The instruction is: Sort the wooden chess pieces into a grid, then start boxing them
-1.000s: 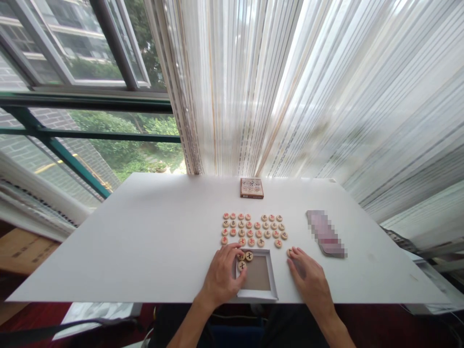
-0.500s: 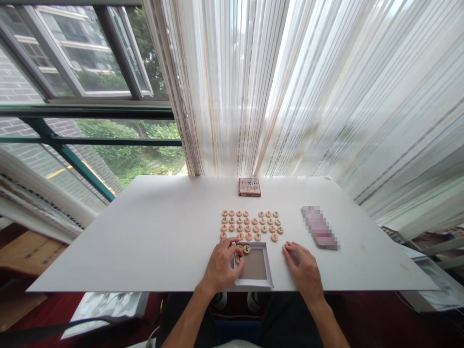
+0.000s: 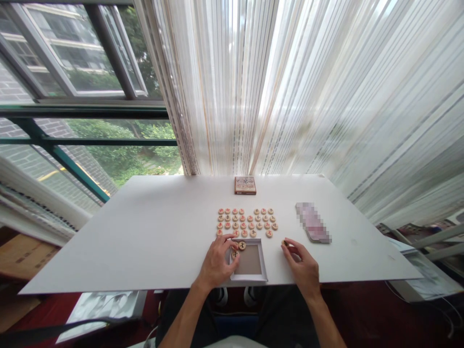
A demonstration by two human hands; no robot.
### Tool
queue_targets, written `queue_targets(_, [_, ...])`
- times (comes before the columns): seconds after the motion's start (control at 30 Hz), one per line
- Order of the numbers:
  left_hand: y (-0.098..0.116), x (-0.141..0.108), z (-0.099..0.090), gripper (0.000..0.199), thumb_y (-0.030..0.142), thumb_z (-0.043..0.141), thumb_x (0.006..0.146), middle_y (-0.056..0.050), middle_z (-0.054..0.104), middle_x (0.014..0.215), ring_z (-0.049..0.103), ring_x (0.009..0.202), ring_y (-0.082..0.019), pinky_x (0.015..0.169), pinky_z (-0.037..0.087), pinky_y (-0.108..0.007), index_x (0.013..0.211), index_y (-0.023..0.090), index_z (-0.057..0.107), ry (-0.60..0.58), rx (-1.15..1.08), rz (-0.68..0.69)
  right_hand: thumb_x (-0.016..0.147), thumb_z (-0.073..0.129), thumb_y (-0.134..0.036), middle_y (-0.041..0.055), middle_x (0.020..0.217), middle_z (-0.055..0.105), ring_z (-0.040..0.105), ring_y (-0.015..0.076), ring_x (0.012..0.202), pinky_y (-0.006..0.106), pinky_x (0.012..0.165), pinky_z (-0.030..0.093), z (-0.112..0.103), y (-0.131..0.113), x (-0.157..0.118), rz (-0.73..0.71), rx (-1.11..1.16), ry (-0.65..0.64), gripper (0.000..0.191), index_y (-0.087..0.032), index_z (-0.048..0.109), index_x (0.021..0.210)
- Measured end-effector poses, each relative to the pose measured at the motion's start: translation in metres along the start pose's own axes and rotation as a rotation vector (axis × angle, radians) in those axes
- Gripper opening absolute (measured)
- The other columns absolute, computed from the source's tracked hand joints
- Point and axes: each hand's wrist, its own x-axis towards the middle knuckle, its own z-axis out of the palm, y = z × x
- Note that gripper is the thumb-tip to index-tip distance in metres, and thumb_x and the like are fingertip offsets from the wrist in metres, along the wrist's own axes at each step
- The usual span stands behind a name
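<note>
Over the left wall of a shallow white box tray [image 3: 264, 263] curls my left hand [image 3: 216, 261], gripping the tray's side. Its thumb and index finger curve inside, around a black-marked Chinese chess piece [image 3: 235, 254]. Another black-marked piece [image 3: 242, 245] lies in the tray's upper left corner, beside one partly hidden by my fingers. To the tray's right, my right hand [image 3: 302, 266] is closed, pinching a small round chess piece [image 3: 284, 242] between thumb and fingertips; its marking cannot be read. Beyond the tray, rows of red- and black-marked pieces [image 3: 244, 225] lie on the white table [image 3: 163, 232].
A small printed box [image 3: 245, 185] lies at the table's far side. On the right is a blurred-out pinkish flat object [image 3: 313, 223]. White curtains [image 3: 224, 96] hang behind the table, with an open window [image 3: 87, 53] to the left. A cardboard box [image 3: 25, 256] stands at far left.
The whole view has shifted slightly, moving things left and up. My right hand's piece appears tilted more upright at the fingertips. My left hand stays at the tray's left side.
</note>
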Motion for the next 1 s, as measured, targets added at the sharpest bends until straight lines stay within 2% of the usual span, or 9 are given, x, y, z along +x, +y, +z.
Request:
queue_targets(0.13, [-0.002,-0.002,0.0,0.014,0.018,0.063,0.085,-0.008,0.059,0.125,0.056,0.119,-0.026,0.103,0.047,-0.046,0.098,0.022,0.061,0.025,-0.039,0.004,0.078,0.079,-0.047,0.0089,0.107,0.076,0.075,0.0285,0.094,0.042,0.086,0.061,-0.015,0.013,0.015,0.287,0.403,-0.015,0.047,-0.019,0.068,0.115])
queue_targets(0.27, [-0.004,-0.003,0.002,0.011,0.019,0.059,0.089,-0.009,0.059,0.124,0.055,0.12,-0.026,0.104,0.046,-0.047,0.1,0.022,0.06,0.044,-0.057,0.002,0.071,0.086,-0.041,0.007,0.107,0.077,0.075,0.0281,0.096,0.04,0.088,0.062,-0.019,0.015,0.03,0.377,0.585,-0.107,0.049,-0.02,0.072,0.113])
queue_targets(0.37, [-0.004,-0.003,0.002,0.01,0.02,0.057,0.091,-0.009,0.059,0.124,0.055,0.121,-0.026,0.105,0.046,-0.048,0.101,0.022,0.061,0.057,-0.063,-0.003,0.071,0.086,-0.039,0.0064,0.101,0.078,0.074,0.028,0.1,0.043,0.097,0.059,-0.009,0.002,0.038,0.367,0.67,-0.147,0.046,-0.019,0.074,0.11])
queue_targets(0.5, [-0.004,-0.002,0.002,0.012,0.021,0.056,0.092,-0.009,0.059,0.124,0.055,0.121,-0.026,0.105,0.046,-0.049,0.103,0.022,0.061,0.068,-0.065,-0.01,0.072,0.086,-0.038,0.0073,0.104,0.078,0.072,0.0271,0.105,0.046,0.103,0.054,0.01,-0.023,0.056,0.33,0.74,-0.254,0.045,-0.019,0.072,0.111])
queue_targets(0.6, [-0.005,-0.002,0.002,0.014,0.02,0.056,0.092,-0.01,0.059,0.123,0.056,0.12,-0.027,0.105,0.046,-0.05,0.105,0.022,0.06,0.064,-0.072,-0.009,0.073,0.085,-0.038,0.008,0.101,0.078,0.073,0.0275,0.1,0.048,0.098,0.056,0.024,-0.042,0.076,0.291,0.738,-0.399,0.046,-0.02,0.07,0.113])
queue_targets(0.7, [-0.007,-0.002,0.004,0.015,0.02,0.056,0.092,-0.011,0.059,0.125,0.055,0.12,-0.028,0.106,0.046,-0.051,0.106,0.022,0.06,0.061,-0.076,-0.019,0.075,0.084,-0.037,0.0079,0.098,0.078,0.076,0.0258,0.091,0.045,0.089,0.059,0.038,-0.061,0.098,0.227,0.709,-0.596,0.043,-0.02,0.069,0.111])
queue_targets(0.8, [-0.007,-0.002,0.004,0.014,0.02,0.057,0.092,-0.01,0.059,0.125,0.055,0.122,-0.028,0.106,0.045,-0.052,0.105,0.023,0.061,0.07,-0.078,-0.032,0.075,0.083,-0.037,0.009,0.1,0.078,0.075,0.0265,0.095,0.044,0.089,0.059,0.053,-0.079,0.121,0.179,0.694,-0.801,0.041,-0.019,0.069,0.109])
queue_targets(0.87, [-0.006,-0.002,0.004,0.013,0.02,0.057,0.091,-0.01,0.059,0.124,0.056,0.12,-0.028,0.106,0.046,-0.05,0.104,0.023,0.061,0.074,-0.082,-0.041,0.076,0.082,-0.037,0.0086,0.101,0.078,0.076,0.0252,0.093,0.043,0.088,0.06,0.063,-0.088,0.133,0.148,0.692,-0.877,0.039,-0.019,0.069,0.109])
queue_targets(1.0, [-0.003,-0.001,0.003,0.012,0.02,0.057,0.091,-0.01,0.06,0.123,0.058,0.118,-0.026,0.105,0.048,-0.047,0.103,0.023,0.061,0.068,-0.076,-0.079,0.08,0.078,-0.041,0.01,0.107,0.077,0.073,0.0279,0.105,0.048,0.095,0.056,0.075,-0.092,0.147,0.102,0.709,-0.961,0.043,-0.019,0.066,0.115])
